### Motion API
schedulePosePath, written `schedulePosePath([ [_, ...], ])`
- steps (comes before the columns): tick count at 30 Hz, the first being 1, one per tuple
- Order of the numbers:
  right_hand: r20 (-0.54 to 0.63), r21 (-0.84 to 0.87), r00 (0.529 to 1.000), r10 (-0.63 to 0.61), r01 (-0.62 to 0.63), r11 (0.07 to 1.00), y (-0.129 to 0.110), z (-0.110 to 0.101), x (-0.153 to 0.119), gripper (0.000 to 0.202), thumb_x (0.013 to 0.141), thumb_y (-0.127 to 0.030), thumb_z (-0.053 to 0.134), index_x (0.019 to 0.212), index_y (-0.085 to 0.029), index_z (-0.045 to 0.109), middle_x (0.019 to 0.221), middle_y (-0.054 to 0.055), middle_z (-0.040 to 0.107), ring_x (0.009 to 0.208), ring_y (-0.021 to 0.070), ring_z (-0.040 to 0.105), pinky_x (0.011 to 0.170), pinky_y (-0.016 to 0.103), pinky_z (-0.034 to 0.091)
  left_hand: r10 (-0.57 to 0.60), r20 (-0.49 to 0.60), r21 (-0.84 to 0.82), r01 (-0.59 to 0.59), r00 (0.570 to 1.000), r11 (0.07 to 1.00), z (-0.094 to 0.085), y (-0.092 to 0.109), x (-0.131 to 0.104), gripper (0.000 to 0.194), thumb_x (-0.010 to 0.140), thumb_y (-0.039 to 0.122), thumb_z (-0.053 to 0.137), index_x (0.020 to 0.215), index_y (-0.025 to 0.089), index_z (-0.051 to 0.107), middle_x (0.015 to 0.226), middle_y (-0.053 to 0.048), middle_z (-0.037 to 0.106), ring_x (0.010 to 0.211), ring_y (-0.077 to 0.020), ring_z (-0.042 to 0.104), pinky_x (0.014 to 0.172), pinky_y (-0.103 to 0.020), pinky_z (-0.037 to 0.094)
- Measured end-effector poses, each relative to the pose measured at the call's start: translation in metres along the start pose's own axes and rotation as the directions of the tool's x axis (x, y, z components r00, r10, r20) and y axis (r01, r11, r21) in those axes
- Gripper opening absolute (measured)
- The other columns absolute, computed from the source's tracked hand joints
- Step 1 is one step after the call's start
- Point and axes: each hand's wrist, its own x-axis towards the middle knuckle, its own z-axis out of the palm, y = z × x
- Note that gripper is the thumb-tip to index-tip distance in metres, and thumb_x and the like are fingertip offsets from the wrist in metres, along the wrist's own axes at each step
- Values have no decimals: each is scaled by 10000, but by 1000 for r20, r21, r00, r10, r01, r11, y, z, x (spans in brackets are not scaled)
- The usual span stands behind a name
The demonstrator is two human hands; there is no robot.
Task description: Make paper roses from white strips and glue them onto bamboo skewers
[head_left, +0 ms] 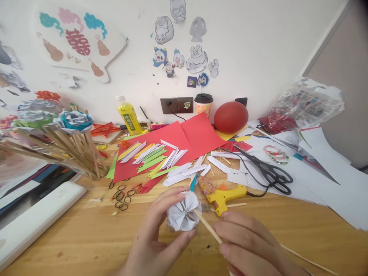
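A round, pleated white paper flower point(184, 214) is held between the fingers and thumb of my left hand point(161, 230), above the wooden table. My right hand point(250, 241) grips a thin wooden stick point(208, 226), whose far end meets the flower near its centre. Just beyond the hands lies a yellow glue gun point(225, 195) with a crusted nozzle end. Folded white, green and yellow paper strips point(155, 159) are spread over red paper sheets point(198, 134) behind the flower.
Black scissors point(267, 170) lie on white paper at the right. Black rubber bands point(122, 197) are at the left. Paper flowers on sticks point(74, 120) stand at the far left. Near the wall are a yellow bottle point(129, 117), a lidded cup point(203, 104) and a red balloon point(230, 117).
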Motion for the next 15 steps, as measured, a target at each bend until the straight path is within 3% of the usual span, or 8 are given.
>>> schedulePosePath([
  [8,-63,58,996,68,-64,996,0,4,1,103,887,-111,457,948,-149,530,780,68,681,804,172,668,777,306,563,8,18,41,-8,1000,999,0,-1,2,547,756,99,647,1214,347,478,1235,20,556,1171,-121,498,997,-178,393],
  [15,-251,120,968,5,26,992,9,25,2,191,943,-123,313,909,-110,501,692,76,621,639,142,611,632,283,545,15,48,54,-17,999,998,-1,-5,2,537,770,129,652,1227,353,479,1253,27,558,1190,-114,488,1013,-169,377],
])
